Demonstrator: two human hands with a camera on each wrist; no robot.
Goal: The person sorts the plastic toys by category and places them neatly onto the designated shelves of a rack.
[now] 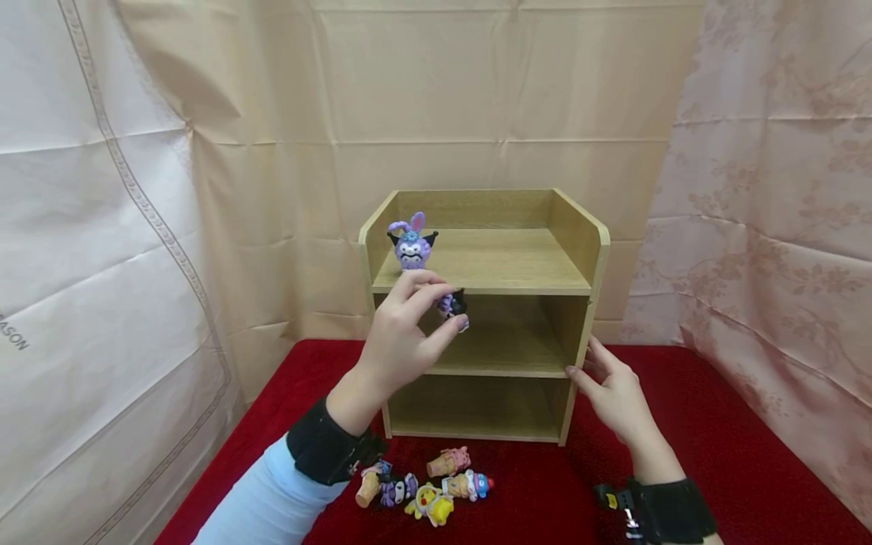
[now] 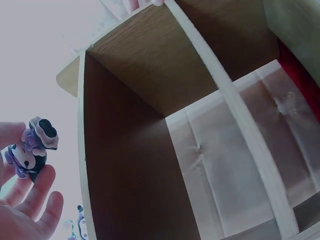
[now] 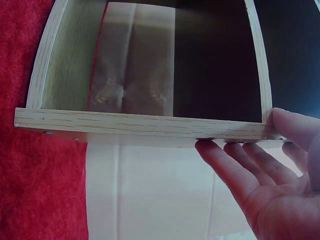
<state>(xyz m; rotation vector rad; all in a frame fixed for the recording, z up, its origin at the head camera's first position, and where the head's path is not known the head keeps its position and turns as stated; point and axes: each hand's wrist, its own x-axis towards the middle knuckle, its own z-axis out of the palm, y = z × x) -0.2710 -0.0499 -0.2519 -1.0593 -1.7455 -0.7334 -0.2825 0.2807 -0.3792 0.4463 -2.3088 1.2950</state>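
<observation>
My left hand (image 1: 400,341) pinches a small purple-and-black figurine (image 1: 451,303) between thumb and fingers, in front of the wooden shelf (image 1: 504,261), near the top board's front edge. The left wrist view shows the figurine (image 2: 37,142) with a white face and a frilled dark cap-like part. Behind that hand, on the top board's left side, stands a lilac figurine with rabbit ears (image 1: 412,250). My right hand (image 1: 616,397) grips the shelf's right side panel, its thumb at the front edge; in the right wrist view the fingers (image 3: 235,170) lie along the outer face.
On the red cloth (image 1: 531,492) before the shelf lie several figurines: a yellow one (image 1: 431,506), a pink-topped one (image 1: 450,462), one with a blue and red top (image 1: 470,484) and a purple-black one (image 1: 398,490). Pale curtains (image 1: 490,91) hang behind and at both sides.
</observation>
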